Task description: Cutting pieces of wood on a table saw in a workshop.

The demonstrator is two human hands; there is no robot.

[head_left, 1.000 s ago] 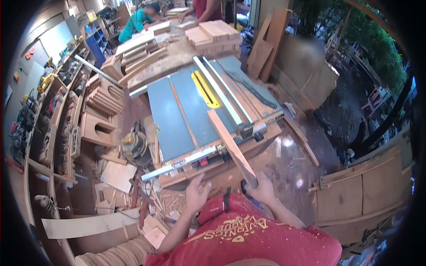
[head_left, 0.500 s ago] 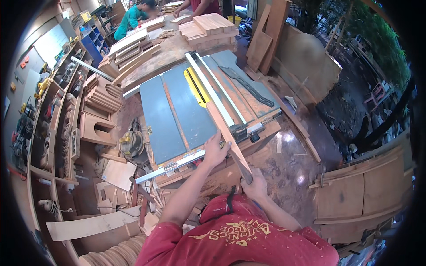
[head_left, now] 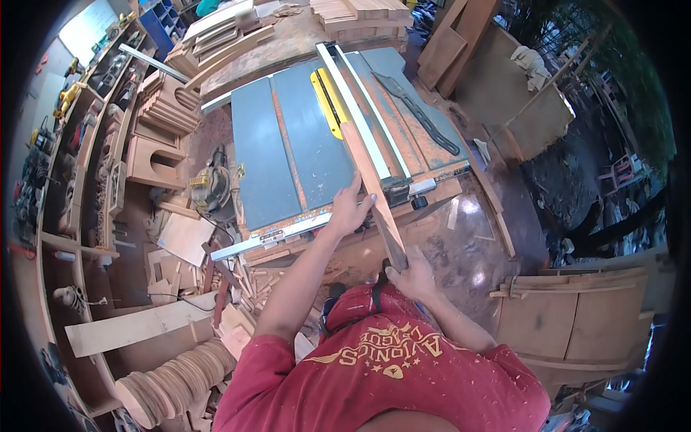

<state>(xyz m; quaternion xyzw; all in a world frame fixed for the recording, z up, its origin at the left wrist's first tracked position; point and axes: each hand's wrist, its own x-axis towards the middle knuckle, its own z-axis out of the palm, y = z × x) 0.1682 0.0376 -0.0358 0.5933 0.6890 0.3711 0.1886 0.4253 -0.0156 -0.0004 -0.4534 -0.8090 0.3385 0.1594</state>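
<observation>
A long, narrow wooden strip (head_left: 368, 173) lies along the rip fence (head_left: 363, 119) of a grey table saw (head_left: 263, 155). Its far end overlaps the near end of the yellow throat plate (head_left: 329, 104). My left hand (head_left: 350, 207) holds the strip at the table's front edge, fingers along its left side and thumb over it. The near end sticks out past the table toward my body, where my right hand (head_left: 414, 274) is closed around it. Some of the right fingers are hidden under the wood.
A black push stick (head_left: 425, 129) rests on the saw's right side. Stacked boards (head_left: 363, 18) stand on the bench beyond. At left are a circular saw (head_left: 212, 180), wood offcuts (head_left: 187, 237) and a tool shelf (head_left: 86, 155). Wooden panels (head_left: 572, 317) stand at right.
The view has tilted, so the saw sits higher in the picture. The strip has slid slightly forward, its far end now farther along the throat plate. Both hands keep hold of it.
</observation>
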